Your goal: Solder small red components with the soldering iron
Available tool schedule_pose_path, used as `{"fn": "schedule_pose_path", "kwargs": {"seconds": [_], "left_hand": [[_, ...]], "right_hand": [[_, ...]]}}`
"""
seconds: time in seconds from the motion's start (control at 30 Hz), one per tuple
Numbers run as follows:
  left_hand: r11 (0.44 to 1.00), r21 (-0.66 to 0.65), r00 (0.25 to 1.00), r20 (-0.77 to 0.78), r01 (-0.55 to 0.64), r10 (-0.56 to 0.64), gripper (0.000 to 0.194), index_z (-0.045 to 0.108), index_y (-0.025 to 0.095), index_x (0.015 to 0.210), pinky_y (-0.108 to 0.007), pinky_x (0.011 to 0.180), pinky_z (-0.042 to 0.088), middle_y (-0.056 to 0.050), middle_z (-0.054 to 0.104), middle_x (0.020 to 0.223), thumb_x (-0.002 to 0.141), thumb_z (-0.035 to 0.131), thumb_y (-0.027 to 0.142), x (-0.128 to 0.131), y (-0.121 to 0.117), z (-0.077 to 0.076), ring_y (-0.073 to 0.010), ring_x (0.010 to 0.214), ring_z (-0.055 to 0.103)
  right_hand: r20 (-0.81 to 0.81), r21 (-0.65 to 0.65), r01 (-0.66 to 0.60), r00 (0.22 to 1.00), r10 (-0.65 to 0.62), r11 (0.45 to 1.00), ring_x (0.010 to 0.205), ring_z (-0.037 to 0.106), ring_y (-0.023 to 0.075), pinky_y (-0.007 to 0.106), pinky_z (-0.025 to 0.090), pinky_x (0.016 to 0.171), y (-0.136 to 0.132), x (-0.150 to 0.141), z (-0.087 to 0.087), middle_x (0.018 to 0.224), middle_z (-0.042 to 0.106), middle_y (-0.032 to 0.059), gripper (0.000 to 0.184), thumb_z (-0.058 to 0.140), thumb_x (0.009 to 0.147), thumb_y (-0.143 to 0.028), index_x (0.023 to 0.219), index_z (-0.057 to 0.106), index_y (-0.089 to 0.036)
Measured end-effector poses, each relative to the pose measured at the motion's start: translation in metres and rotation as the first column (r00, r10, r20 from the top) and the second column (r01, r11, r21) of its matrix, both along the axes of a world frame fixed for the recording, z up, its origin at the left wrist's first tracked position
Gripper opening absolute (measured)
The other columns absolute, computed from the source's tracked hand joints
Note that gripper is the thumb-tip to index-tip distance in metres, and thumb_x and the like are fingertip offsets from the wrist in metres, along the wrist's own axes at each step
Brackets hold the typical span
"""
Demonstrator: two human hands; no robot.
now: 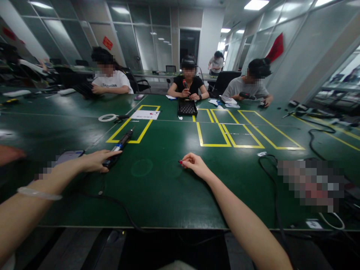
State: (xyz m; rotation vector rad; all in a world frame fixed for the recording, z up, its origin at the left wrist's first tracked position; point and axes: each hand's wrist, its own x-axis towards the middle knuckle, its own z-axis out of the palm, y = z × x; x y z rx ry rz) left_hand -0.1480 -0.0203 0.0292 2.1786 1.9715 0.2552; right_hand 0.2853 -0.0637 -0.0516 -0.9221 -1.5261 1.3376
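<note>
My left hand (pixel 97 160) is closed around the rear part of an electric screwdriver (pixel 121 143), which lies on the green table with its thin tip pointing away. The screwdriver has a dark body and a blue band. My right hand (pixel 194 164) pinches a small red piece (pixel 180 162) between thumb and fingertips, just over the table; its kind is too small to make out. Faint round marks (pixel 142 167) show on the table between my hands. Beyond them lies a white paper sheet (pixel 145 114) with a small red item on it.
Yellow tape outlines (pixel 215 145) mark the green table (pixel 180 202). A phone (pixel 70 155) lies beside my left forearm. A black cable (pixel 277 198) runs at right, near a blurred-out object (pixel 312 185). Across the table, a person works over a black tray (pixel 187 108), with others on both sides.
</note>
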Motion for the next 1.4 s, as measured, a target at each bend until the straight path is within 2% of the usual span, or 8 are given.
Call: {"fn": "schedule_pose_path", "kwargs": {"seconds": [0.1, 0.2, 0.47, 0.67, 0.97, 1.13, 1.33, 1.4], "left_hand": [[0.942, -0.303, 0.971, -0.141, 0.145, -0.194, 0.085, 0.047, 0.018, 0.135, -0.039, 0.094, 0.041, -0.013, 0.056, 0.127, 0.053, 0.071, 0.016, 0.004, 0.003, 0.004, -0.0305, 0.111, 0.053], [0.929, -0.334, 0.956, -0.18, 0.161, -0.231, 0.086, 0.037, 0.017, 0.142, -0.041, 0.098, 0.038, -0.015, 0.052, 0.13, 0.062, 0.066, 0.029, 0.013, 0.001, 0.007, -0.0325, 0.116, 0.05], [0.949, -0.268, 0.97, -0.127, 0.169, -0.209, 0.087, 0.038, 0.017, 0.14, -0.036, 0.099, 0.04, -0.013, 0.049, 0.131, 0.06, 0.062, 0.043, 0.07, -0.011, -0.008, -0.0304, 0.116, 0.051], [0.953, -0.23, 0.971, -0.088, 0.196, -0.221, 0.086, 0.037, 0.024, 0.141, -0.041, 0.103, 0.035, -0.013, 0.018, 0.152, 0.063, 0.063, 0.05, 0.14, -0.034, -0.017, -0.0354, 0.13, 0.038], [0.928, -0.179, 0.936, -0.082, 0.326, -0.344, 0.085, 0.037, 0.03, 0.14, -0.046, 0.095, 0.041, -0.014, 0.016, 0.154, 0.063, 0.069, 0.048, 0.235, -0.056, -0.017, -0.038, 0.128, 0.037], [0.909, -0.184, 0.914, -0.089, 0.374, -0.395, 0.086, 0.034, 0.03, 0.141, -0.048, 0.094, 0.041, -0.015, 0.014, 0.154, 0.065, 0.069, 0.046, 0.256, -0.06, -0.016, -0.0398, 0.128, 0.036], [0.901, -0.203, 0.913, -0.062, 0.383, -0.403, 0.086, 0.028, 0.031, 0.144, -0.046, 0.096, 0.039, -0.014, 0.008, 0.156, 0.068, 0.067, 0.047, 0.257, -0.062, -0.02, -0.0397, 0.128, 0.039], [0.898, -0.206, 0.914, -0.04, 0.388, -0.404, 0.087, 0.024, 0.03, 0.145, -0.046, 0.097, 0.038, -0.016, 0.007, 0.156, 0.071, 0.065, 0.047, 0.256, -0.062, -0.023, -0.0394, 0.129, 0.037]], "right_hand": [[-0.003, 0.0, 0.001, 1.0, -0.001, 1.0, 0.063, 0.057, 0.0114, 0.026, 0.046, 0.063, 0.0, -0.001, -0.001, 0.073, 0.062, 0.0011, 0.026, 0.067, 0.075, -0.035, 0.087, 0.056, -0.015], [-0.01, -0.006, -0.003, 1.0, 0.003, 1.0, 0.063, 0.057, 0.0117, 0.026, 0.046, 0.063, 0.0, -0.002, -0.001, 0.073, 0.063, 0.001, 0.027, 0.068, 0.074, -0.036, 0.086, 0.055, -0.016], [0.021, -0.005, -0.013, 1.0, 0.013, 1.0, 0.061, 0.055, 0.0106, 0.025, 0.045, 0.061, -0.002, -0.001, 0.003, 0.072, 0.061, -0.0001, 0.025, 0.067, 0.073, -0.034, 0.085, 0.055, -0.016], [0.034, 0.015, -0.04, 0.999, 0.039, 0.999, 0.061, 0.05, 0.0087, 0.022, 0.041, 0.059, -0.002, -0.001, 0.003, 0.073, 0.058, -0.0012, 0.023, 0.067, 0.071, -0.028, 0.087, 0.054, -0.016], [0.039, 0.029, -0.049, 0.998, 0.048, 0.998, 0.056, 0.045, 0.007, 0.021, 0.036, 0.055, -0.002, 0.003, 0.006, 0.068, 0.052, -0.0045, 0.019, 0.063, 0.068, -0.019, 0.083, 0.051, -0.016], [0.168, 0.096, -0.039, 0.985, 0.022, 0.995, 0.056, 0.044, 0.008, 0.021, 0.037, 0.056, -0.004, 0.006, 0.006, 0.065, 0.05, -0.0055, 0.016, 0.061, 0.069, -0.017, 0.081, 0.051, -0.017], [0.324, 0.289, -0.033, 0.944, -0.065, 0.957, 0.068, 0.05, 0.011, 0.025, 0.042, 0.066, -0.006, 0.009, 0.011, 0.077, 0.054, -0.001, 0.014, 0.067, 0.072, -0.023, 0.08, 0.058, -0.017], [0.328, 0.267, -0.028, 0.942, -0.063, 0.963, 0.065, 0.05, 0.0108, 0.024, 0.042, 0.064, -0.006, 0.009, 0.012, 0.073, 0.054, -0.0019, 0.016, 0.067, 0.072, -0.024, 0.084, 0.059, -0.017]]}}
